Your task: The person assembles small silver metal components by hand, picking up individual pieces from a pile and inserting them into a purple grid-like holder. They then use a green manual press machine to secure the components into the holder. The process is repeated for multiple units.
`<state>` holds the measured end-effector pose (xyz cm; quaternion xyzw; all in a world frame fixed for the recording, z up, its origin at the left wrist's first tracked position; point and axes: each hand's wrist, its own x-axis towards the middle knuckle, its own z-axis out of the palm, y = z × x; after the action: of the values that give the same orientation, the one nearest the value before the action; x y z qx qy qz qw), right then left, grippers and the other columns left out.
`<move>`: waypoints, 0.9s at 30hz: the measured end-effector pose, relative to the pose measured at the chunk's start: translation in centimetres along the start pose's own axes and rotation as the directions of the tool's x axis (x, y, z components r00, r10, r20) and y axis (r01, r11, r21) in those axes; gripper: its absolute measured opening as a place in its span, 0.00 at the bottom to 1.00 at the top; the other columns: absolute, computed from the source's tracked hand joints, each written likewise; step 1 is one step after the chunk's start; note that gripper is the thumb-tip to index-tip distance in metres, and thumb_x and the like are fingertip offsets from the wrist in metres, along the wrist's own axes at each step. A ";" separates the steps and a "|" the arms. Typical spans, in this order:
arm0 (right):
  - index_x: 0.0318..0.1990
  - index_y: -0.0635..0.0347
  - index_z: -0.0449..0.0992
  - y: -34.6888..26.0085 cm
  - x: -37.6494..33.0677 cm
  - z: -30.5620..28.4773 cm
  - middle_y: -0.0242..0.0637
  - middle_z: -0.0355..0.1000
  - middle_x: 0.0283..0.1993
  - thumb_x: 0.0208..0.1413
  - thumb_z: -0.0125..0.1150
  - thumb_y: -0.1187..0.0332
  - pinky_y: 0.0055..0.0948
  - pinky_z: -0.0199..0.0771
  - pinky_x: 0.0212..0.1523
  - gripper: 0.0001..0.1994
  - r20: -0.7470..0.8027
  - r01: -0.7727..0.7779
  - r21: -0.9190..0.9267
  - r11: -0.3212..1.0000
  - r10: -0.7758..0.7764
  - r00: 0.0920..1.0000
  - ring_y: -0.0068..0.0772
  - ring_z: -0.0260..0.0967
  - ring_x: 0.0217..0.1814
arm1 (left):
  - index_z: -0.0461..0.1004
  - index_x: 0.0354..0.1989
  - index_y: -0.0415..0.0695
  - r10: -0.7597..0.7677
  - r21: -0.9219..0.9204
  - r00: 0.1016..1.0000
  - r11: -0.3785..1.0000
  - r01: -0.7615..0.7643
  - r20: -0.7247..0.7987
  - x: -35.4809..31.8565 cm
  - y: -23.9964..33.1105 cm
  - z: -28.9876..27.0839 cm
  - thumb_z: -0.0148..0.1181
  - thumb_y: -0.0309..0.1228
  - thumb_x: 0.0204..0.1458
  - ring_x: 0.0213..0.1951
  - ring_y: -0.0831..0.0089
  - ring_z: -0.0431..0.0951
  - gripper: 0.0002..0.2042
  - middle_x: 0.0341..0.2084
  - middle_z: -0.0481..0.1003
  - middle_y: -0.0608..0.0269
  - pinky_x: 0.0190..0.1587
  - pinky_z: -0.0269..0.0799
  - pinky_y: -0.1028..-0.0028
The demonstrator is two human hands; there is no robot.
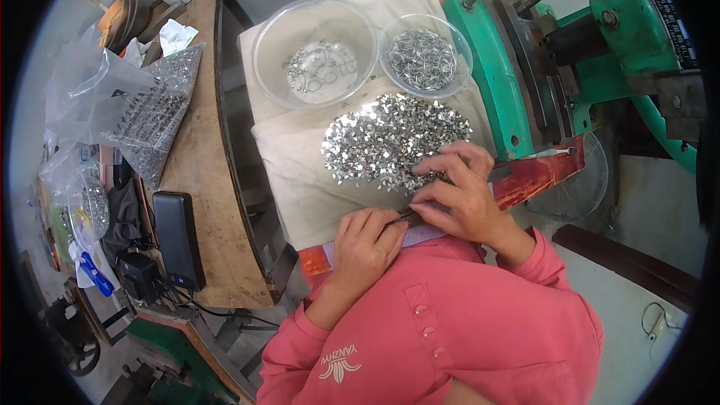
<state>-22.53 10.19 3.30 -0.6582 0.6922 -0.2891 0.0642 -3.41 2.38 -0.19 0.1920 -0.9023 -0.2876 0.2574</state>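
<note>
— Two hands at work, both low centre. What did the left hand (pixel 365 244) have?

— It was curled nearly closed around a thin dark tool (pixel 399 219), probably tweezers, gripped near the back end. The tip pointed up-right toward the other hand. What the tip held, couldn't tell.

— And the right hand (pixel 459 193)?

— Fingers (pixel 450 159) bent down, tips touching the near edge of the pile of small shiny metal parts (pixel 394 141). Thumb and forefinger were pinched together just beside the tool's tip. Whether a part sat in that pinch was too small to see.

— Where was the pile?

— Spread loose on a cream cloth (pixel 300 172) covering the bench, right in front of the person, who wore a pink shirt (pixel 450 322).

— Behind it?

— Two clear plastic bowls. The larger bowl (pixel 315 52), on the left, held only a few parts; the smaller bowl (pixel 425 55), on the right, was well filled. The two nearly touched.

— Surroundings?

— Green press machine (pixel 517 67) to the right of the cloth. Wooden side table (pixel 202 180) to the left, with a clear bag of parts (pixel 154 116) and a black box-shaped device (pixel 178 238) on it.
</note>
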 end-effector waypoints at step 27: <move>0.25 0.45 0.78 0.1 2.7 2.5 0.20 0.71 0.53 0.40 0.69 0.66 0.41 0.50 0.58 0.04 0.121 0.236 -0.180 0.955 -0.217 0.969 0.36 0.57 0.62 | 0.76 0.35 0.43 -0.212 -0.093 0.976 0.972 0.216 0.055 -1.4 -0.1 -1.7 0.75 0.29 0.38 0.39 0.59 0.74 0.15 0.39 0.75 0.58 0.42 0.68 0.63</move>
<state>-21.82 6.86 2.00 -0.7500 0.6327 -0.1927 0.0010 -1.32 2.24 0.46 0.2686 -0.8668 -0.3618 0.2136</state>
